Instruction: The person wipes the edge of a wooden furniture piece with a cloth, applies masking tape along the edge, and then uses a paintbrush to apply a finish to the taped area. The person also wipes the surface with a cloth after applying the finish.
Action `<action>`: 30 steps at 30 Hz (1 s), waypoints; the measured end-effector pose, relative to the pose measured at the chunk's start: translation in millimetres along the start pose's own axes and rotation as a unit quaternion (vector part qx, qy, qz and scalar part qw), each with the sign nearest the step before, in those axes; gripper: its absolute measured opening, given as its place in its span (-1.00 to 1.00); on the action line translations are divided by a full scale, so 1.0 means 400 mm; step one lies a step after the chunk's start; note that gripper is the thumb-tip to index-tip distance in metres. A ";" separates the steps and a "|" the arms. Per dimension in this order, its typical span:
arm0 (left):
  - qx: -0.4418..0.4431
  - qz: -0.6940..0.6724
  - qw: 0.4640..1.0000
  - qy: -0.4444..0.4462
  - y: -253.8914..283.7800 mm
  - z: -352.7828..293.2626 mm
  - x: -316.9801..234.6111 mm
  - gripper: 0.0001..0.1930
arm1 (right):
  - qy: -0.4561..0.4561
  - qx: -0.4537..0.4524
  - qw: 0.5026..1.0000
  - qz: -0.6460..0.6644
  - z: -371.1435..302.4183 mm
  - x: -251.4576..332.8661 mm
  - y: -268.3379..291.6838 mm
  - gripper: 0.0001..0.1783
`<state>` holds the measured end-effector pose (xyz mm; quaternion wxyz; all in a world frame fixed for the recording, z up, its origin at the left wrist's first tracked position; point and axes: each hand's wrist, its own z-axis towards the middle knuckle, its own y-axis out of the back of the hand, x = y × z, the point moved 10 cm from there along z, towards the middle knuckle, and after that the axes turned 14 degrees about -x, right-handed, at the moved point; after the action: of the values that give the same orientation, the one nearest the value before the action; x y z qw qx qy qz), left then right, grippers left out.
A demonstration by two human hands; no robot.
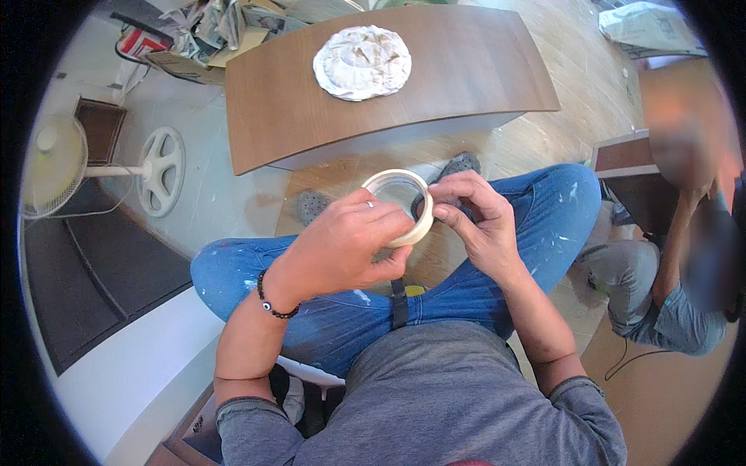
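A roll of cream masking tape (424, 227) is held up over my lap. My left hand (342, 242) is wrapped around it, some fingers inside the ring and the thumb below its outer edge. On the other side, my right hand (483, 221) pinches at the roll's right edge with thumb and bent fingers. Whether a loose tape end lies between those fingertips is too small to tell. Beyond both hands, a round, crumpled white piece with brownish patches (362, 64) rests on a brown table (466, 70).
A white pedestal fan (56, 163) is at the left, its base (162, 171) lying sideways. Papers and cardboard (210, 39) are piled at the back left. Another person sits at the right, a grey-clad leg (622, 272) near my knee. A dark cable (622, 361) trails there.
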<state>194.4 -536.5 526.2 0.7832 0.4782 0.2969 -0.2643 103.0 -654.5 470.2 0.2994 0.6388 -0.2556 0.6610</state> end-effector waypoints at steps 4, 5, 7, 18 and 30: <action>0.025 0.011 1.000 -0.011 -0.005 -0.001 -0.011 -0.79 | 0.096 0.026 0.993 -0.065 0.003 0.031 0.005 -0.79; 0.024 0.007 1.000 -0.016 -0.004 0.002 -0.012 -0.79 | 0.115 0.034 0.990 -0.073 0.006 0.039 0.005 -0.79; 0.021 -0.009 1.000 -0.018 0.001 0.000 -0.020 -0.79 | 0.132 0.052 0.987 -0.078 0.008 0.056 0.000 -0.78; -0.013 -0.046 0.999 -0.007 0.035 0.006 -0.042 -0.79 | 0.293 0.112 0.938 -0.149 0.030 0.179 -0.013 -0.73; -0.037 -0.073 0.997 -0.009 0.054 0.002 -0.046 -0.76 | 0.387 0.106 0.898 -0.179 0.015 0.226 -0.020 -0.70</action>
<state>197.2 -526.0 552.6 0.7819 0.4232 0.3333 -0.3136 112.3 -647.0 560.3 0.4184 0.3954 0.0711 0.8146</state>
